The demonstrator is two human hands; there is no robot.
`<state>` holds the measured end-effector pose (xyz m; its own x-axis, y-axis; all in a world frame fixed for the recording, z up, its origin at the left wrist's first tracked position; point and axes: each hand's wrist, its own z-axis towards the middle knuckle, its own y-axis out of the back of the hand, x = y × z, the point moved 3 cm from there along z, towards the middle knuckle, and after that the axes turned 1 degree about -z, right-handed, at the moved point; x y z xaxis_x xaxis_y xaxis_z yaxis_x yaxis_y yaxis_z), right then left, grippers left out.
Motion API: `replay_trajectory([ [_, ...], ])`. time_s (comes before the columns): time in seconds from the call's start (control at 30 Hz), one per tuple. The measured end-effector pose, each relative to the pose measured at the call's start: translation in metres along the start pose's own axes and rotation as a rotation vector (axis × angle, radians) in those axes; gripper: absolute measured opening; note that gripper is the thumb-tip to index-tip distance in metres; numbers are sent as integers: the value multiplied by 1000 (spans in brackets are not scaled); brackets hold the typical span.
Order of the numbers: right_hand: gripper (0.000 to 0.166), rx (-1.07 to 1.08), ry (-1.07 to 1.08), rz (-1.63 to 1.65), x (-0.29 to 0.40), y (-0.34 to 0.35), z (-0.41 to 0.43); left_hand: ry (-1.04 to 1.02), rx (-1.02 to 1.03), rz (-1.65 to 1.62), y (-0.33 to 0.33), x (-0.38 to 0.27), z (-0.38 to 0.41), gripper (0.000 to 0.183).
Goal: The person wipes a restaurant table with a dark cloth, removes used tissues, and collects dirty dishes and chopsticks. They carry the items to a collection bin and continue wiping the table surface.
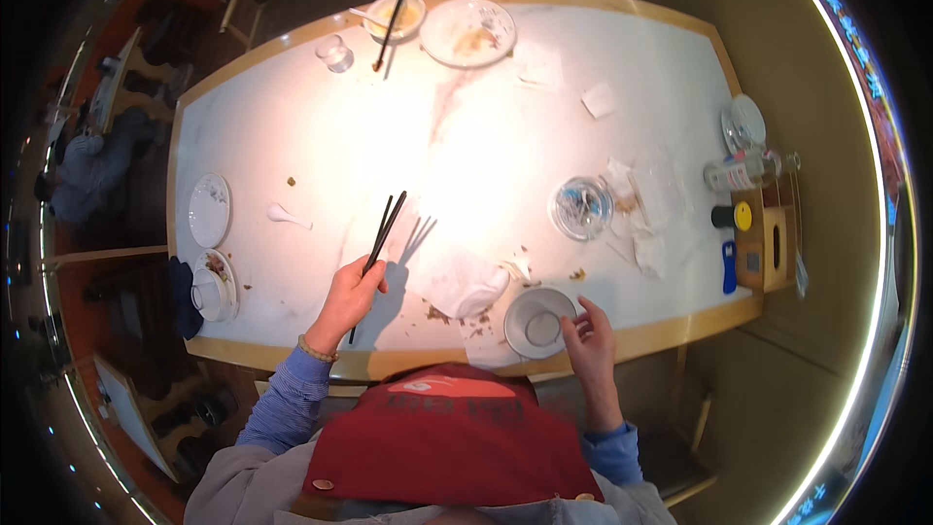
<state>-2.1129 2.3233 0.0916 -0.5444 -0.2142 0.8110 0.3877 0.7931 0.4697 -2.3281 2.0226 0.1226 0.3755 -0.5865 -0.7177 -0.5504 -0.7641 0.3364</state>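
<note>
My left hand [353, 297] is closed around black chopsticks [382, 233], which point up and away over the table. At the near edge, my right hand [590, 333] has its fingers apart at the right rim of a pale bowl [516, 321]; whether the fingertips touch it cannot be told. Left of the bowl lies a crumpled white napkin [466, 284] with brown food scraps around it. A white spoon [280, 214] rests on the table further left. Past the bowl, toward the right, stands a glass ashtray or dish [582, 208] with bits inside.
Far side: a soiled plate [444, 33], a bowl with yellow food [408, 18], a glass [335, 55]. Left end: a white plate [209, 211] and stacked dishes [211, 297]. Right end: a clear bottle [732, 173], a wooden box [774, 262], stacked glassware [745, 122]. Used tissues [647, 248] lie nearby.
</note>
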Motion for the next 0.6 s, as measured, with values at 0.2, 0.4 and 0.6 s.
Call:
replay_trajectory([
  [0.2, 41, 29, -464, 540, -68, 3, -26, -216, -186, 137, 60, -73, 114, 34],
  [0.4, 41, 65, -481, 599, -75, -21, -30, -511, -570, 616, 109, -175, 294, 25],
  [0.6, 35, 15, -419, 516, -114, -24, -31, -395, -560, 678, 86, -208, 402, 26],
])
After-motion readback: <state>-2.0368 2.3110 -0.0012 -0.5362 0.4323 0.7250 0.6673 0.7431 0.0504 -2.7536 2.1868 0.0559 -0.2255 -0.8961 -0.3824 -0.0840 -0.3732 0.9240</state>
